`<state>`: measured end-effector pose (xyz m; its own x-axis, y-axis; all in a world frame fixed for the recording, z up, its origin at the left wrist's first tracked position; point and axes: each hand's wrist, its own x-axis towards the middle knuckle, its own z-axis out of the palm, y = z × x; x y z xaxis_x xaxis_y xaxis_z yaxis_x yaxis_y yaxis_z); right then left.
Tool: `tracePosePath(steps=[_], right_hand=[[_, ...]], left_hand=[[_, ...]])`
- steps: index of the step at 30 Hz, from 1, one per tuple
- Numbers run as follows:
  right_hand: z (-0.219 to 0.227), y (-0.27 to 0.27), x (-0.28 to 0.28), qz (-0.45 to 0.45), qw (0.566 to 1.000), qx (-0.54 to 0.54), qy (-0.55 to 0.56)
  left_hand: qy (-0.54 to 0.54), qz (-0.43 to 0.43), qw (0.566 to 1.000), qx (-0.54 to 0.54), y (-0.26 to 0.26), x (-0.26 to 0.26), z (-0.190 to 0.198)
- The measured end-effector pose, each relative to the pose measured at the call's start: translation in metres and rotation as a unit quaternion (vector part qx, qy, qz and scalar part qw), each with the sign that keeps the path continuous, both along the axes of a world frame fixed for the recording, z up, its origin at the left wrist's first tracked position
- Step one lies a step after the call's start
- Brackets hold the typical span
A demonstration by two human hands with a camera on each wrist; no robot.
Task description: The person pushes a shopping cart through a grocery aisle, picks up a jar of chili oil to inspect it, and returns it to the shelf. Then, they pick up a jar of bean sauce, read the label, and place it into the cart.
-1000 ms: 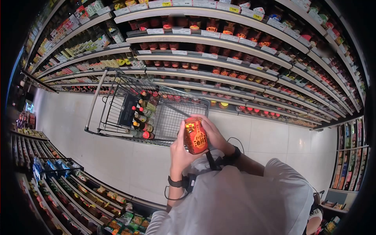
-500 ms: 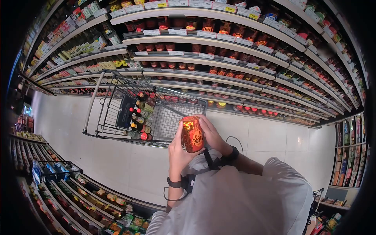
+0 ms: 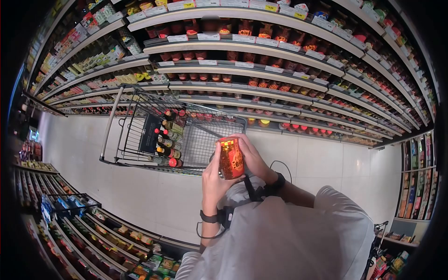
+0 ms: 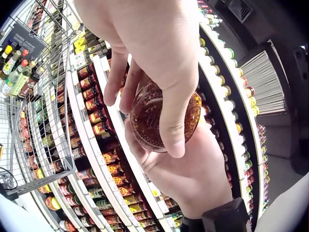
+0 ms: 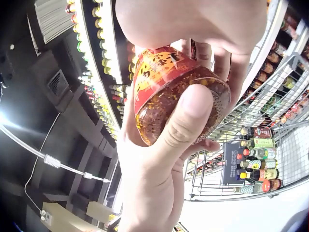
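A glass jar with a red and yellow label [image 3: 232,157] is held between both hands in front of the chest. The left hand [image 3: 214,181] grips its left side and lower end, and the right hand [image 3: 252,157] curls round its right side. In the left wrist view the jar's round glass base [image 4: 153,118] faces the camera, with the left thumb across it. In the right wrist view dark red contents with yellow bits show through the jar [image 5: 157,108], below the label.
A shopping cart [image 3: 200,142] stands just beyond the hands, with several bottles [image 3: 169,148] at its handle end. Shelves of jars [image 3: 270,49] run along the far side; more stocked shelves [image 3: 79,238] lie at lower left. Pale floor tiles [image 3: 317,163] extend to the right.
The jar has turned in the hands, so its label faces more to the right and more of the dark contents shows. Both hands still hold it.
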<state>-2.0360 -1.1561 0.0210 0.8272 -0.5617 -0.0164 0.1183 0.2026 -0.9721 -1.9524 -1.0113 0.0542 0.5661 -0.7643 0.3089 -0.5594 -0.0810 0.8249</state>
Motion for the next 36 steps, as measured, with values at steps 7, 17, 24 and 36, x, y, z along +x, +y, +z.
tracePosePath(steps=[7,17,24,36], right_hand=[[-0.011,-0.005,-0.004,-0.004,1.000,0.008,0.001],[-0.008,-0.008,-0.007,-0.007,1.000,0.026,0.000],[-0.005,-0.007,-0.011,-0.036,0.999,0.025,-0.006],[0.001,-0.003,-0.013,-0.091,0.996,0.001,0.008]], left_hand=[[0.014,-0.028,0.999,0.027,-0.002,0.001,-0.004],[0.028,-0.026,0.999,0.033,-0.002,-0.003,-0.005],[0.110,-0.030,0.993,0.028,0.000,-0.007,-0.006],[0.183,-0.074,0.980,-0.004,0.000,-0.003,-0.007]])
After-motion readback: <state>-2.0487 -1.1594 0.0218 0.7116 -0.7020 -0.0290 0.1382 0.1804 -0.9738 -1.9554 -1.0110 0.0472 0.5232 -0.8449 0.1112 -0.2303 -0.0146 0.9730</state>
